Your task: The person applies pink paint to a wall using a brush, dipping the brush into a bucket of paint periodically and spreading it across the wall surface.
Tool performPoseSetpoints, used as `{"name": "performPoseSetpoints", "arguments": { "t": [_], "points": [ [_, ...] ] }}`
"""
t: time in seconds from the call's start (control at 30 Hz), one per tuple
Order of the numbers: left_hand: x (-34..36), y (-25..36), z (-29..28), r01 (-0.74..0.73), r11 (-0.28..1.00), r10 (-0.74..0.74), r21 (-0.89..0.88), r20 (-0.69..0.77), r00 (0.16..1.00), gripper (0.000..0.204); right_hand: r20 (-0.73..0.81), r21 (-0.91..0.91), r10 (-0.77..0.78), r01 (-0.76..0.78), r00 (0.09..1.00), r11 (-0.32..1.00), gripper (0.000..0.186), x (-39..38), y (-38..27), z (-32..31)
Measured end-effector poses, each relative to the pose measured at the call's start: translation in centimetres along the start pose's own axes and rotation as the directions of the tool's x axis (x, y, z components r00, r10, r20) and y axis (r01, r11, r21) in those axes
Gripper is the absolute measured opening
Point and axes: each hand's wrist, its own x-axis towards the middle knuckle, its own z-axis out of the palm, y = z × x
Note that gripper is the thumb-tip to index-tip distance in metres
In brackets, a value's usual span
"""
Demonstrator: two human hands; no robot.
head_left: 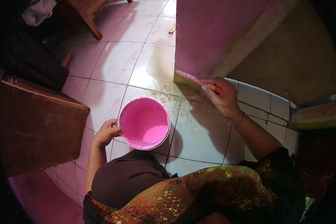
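Note:
My left hand [109, 131] grips the rim of a round tub of bright pink paint [144, 123], fingers outside the wall, and holds it over the floor near my knee. Pink smears coat the tub's inner wall and rim. In my right hand [224, 96] is a paintbrush with a red handle [215, 89]. Its pink-covered head lies against the lower edge of a pink-painted wooden panel [209, 37], close to the panel's near left corner. A yellowish unpainted strip shows along that bottom edge.
White floor tiles [112, 63] carry a brownish stain [161, 67] beside the panel. A brown wooden box-like piece [44, 130] stands at left, and a wooden furniture leg [91, 26] at the far left. Bare boards [287, 56] adjoin the panel at right.

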Motion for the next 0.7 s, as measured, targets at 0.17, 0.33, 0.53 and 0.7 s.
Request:
{"name": "performPoseSetpoints", "arguments": {
  "t": [0.17, 0.33, 0.53, 0.7],
  "points": [
    [0.3, -0.6, -0.2, 0.002, 1.0, -0.002, 0.009, -0.013, 1.0, 0.019, -0.051, 0.046, -0.015, 0.018, 0.999, 0.999, 0.016, 0.4, 0.3, 0.4],
    [0.2, -0.9, -0.3, -0.003, 1.0, 0.003, -0.009, -0.032, 0.999, 0.018, -0.034, -0.163, -0.266, 0.258, 0.963, 0.952, 0.019, 1.1, 0.7, 0.7],
    [-0.1, -0.8, -0.2, 0.004, 1.0, -0.004, -0.01, -0.042, 0.999, 0.016, 0.04, -0.184, -0.335, 0.336, 0.941, 0.924, 0.021, 2.2, 3.6, 4.3],
    [0.3, -0.5, -0.3, -0.006, 1.0, 0.006, -0.003, -0.051, 0.999, 0.013, 0.144, -0.21, -0.437, 0.459, 0.888, 0.863, 0.02, 4.2, 5.9, 6.0]
  ]
}}
